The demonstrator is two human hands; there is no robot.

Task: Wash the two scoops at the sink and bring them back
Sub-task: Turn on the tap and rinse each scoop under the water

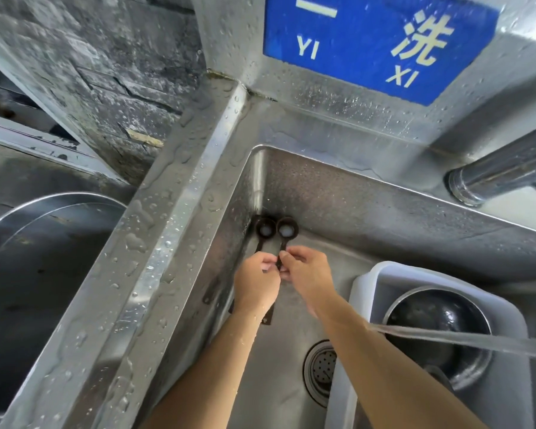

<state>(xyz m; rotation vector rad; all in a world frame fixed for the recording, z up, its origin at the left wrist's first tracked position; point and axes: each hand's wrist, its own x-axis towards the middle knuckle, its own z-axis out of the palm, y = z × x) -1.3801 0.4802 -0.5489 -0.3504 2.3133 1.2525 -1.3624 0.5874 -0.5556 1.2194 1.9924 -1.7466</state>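
Holding the two scoops (277, 239) side by side over the sink (369, 193), the person has both hands pinched shut on the dark handles: the left hand (256, 281) and the right hand (307, 274) meet just below the two round bowls, fingers touching or nearly so. Which hand grips which handle cannot be told for sure, since the handles run under the fingers. The bowls sit just beyond the hands, close to the far left corner of the basin, each with something pale inside, either water or residue.

The washing step looks to be in hand, not finished. A stream of water (461, 339) crosses behind the right forearm, well apart from the scoops, so the next move likely calls for drawing the bowls back and right under that stream, or rubbing them out with the fingers.

The tap (502, 178) is cut off at the right edge. Dark handle ends poke out below the left wrist. A white tub (362, 292) beside the right forearm holds a metal bowl (437, 329), and the drain (321, 371) lies between the forearms.
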